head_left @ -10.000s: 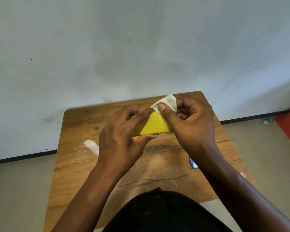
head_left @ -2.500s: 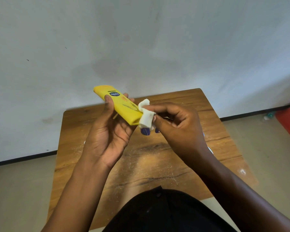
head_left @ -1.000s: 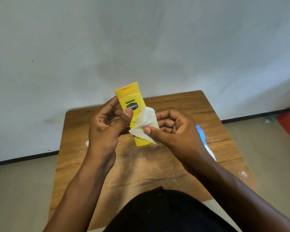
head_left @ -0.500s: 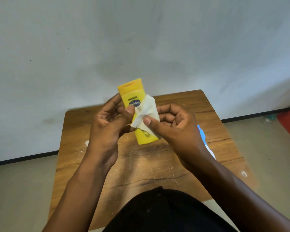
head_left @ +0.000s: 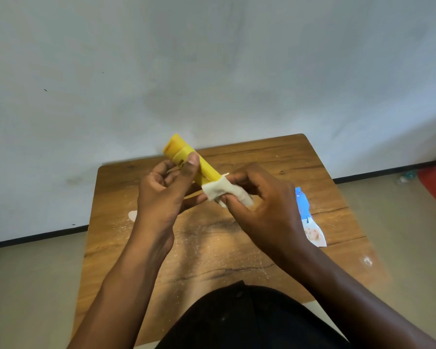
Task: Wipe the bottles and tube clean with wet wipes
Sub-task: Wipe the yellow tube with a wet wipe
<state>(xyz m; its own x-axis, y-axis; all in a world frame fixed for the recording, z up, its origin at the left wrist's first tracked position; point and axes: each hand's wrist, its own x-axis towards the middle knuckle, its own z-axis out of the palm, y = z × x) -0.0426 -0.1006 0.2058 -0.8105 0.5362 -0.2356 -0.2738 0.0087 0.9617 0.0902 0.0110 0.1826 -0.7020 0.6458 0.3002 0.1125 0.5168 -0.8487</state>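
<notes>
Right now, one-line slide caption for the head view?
Left hand holds a yellow bottle while right hand wipes it with a wet wipe.

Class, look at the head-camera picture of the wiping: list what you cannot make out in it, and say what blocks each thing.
- Yellow bottle: lower end hidden by the wet wipe and right hand; label covered by the left hand.
- Blue and white packet: partly behind the right hand; print too small.
- White object: mostly behind the left wrist.
</notes>
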